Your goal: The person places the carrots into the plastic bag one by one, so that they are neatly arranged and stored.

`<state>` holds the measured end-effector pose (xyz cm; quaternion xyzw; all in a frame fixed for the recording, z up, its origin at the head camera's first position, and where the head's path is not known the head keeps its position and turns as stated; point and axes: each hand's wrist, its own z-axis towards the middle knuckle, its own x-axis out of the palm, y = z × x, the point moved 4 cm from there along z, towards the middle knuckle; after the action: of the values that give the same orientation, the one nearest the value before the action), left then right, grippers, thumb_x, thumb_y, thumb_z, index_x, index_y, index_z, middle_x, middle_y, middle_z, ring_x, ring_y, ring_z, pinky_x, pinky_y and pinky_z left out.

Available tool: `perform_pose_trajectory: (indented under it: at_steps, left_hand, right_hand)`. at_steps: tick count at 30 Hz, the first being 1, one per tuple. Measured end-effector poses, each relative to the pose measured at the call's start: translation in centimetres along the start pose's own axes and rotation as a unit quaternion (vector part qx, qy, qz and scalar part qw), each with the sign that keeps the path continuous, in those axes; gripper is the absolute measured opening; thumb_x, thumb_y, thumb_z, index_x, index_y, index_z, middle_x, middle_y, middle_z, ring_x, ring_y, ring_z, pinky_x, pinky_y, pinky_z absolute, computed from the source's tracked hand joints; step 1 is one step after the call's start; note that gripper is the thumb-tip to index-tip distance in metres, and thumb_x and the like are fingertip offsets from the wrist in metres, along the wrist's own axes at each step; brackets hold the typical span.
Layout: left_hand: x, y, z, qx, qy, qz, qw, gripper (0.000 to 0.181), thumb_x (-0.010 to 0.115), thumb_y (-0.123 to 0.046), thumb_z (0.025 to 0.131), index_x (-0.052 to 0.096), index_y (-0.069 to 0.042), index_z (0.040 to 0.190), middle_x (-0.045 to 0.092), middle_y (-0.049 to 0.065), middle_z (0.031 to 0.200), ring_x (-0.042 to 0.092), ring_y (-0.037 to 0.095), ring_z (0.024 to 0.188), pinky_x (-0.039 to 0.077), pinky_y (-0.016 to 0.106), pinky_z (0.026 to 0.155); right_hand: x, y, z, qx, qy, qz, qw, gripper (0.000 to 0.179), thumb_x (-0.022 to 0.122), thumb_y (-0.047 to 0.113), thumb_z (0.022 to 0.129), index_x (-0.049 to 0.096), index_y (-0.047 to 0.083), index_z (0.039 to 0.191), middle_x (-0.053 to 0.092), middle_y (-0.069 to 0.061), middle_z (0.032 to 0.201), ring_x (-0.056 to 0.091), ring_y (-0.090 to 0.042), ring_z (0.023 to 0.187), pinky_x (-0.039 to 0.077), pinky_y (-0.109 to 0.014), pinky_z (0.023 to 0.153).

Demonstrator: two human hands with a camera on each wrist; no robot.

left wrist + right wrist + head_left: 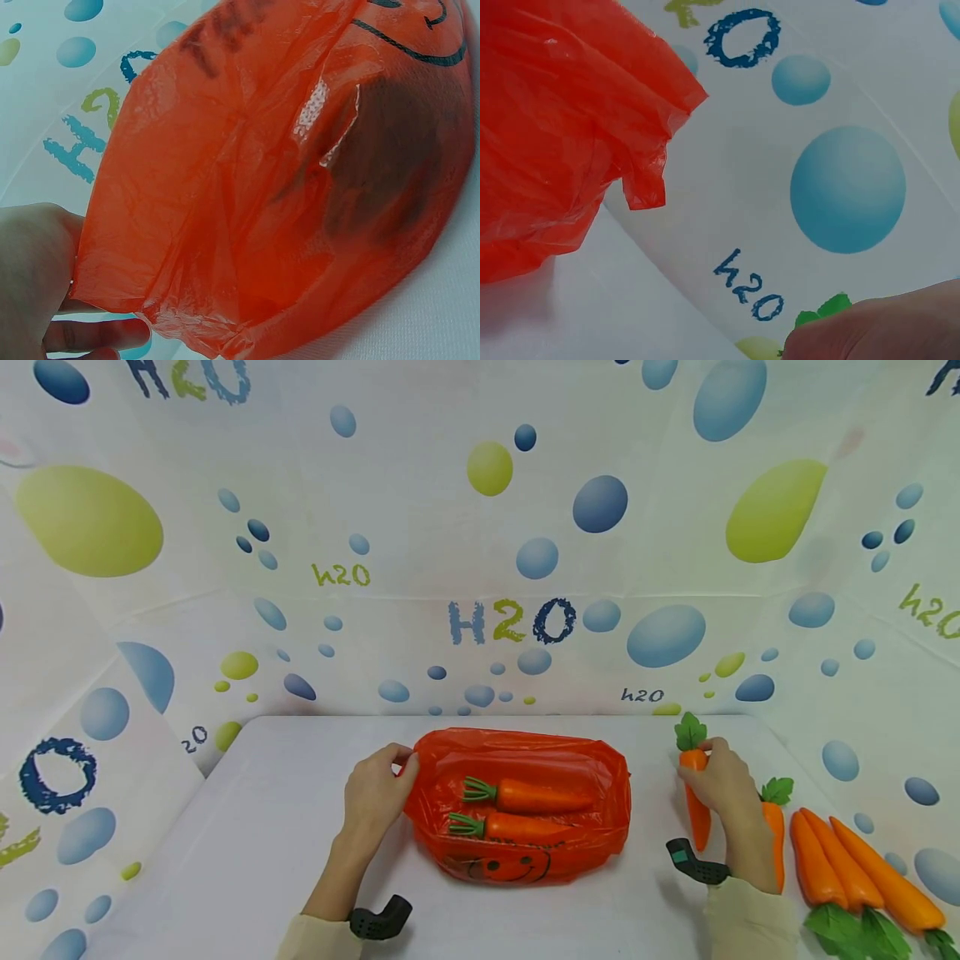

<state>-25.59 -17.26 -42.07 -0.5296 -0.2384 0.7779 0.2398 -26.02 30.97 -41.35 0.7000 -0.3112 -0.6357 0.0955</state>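
A red plastic bag [525, 747] with a smiling face on its front lies open on the white table, two toy carrots [543, 796] with green stem tops inside it. My left hand [375, 789] pinches the bag's left rim between thumb and fingers; in the left wrist view the thin red film [172, 202] stretches up to the fingers. To the right of the bag, my right hand [727, 781] grips an orange carrot [698, 814] near its leafy top, the tip hanging downward. In the right wrist view only part of the hand [885, 326] and some green leaf [832, 305] show.
Several more carrots [847, 864] lie at the table's right edge, their leaves toward me. Another carrot [777, 835] sits partly behind my right wrist. A white sheet [420, 502] with blue and green spots hangs behind and beside the table [285, 827].
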Motion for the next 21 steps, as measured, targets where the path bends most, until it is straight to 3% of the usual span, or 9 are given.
perform_pose_trajectory:
  at_steps: [21]
  left_hand:
    - [-0.1, -0.1, -0.1, 0.008, -0.010, 0.001, 0.9999, 0.023, 0.061, -0.025, 0.095, 0.074, -0.008, 0.103, 0.076, 0.008, 0.093, 0.059, 0.019, 0.069, 0.050, 0.026, 0.060]
  right_hand:
    - [-0.6, 1.9, -1.1, -0.023, -0.078, 0.018, 0.9966, 0.070, 0.059, 0.027, 0.095, 0.028, -0.010, 0.145, 0.047, -0.034, 0.125, 0.053, -0.043, 0.102, 0.055, -0.054, 0.089]
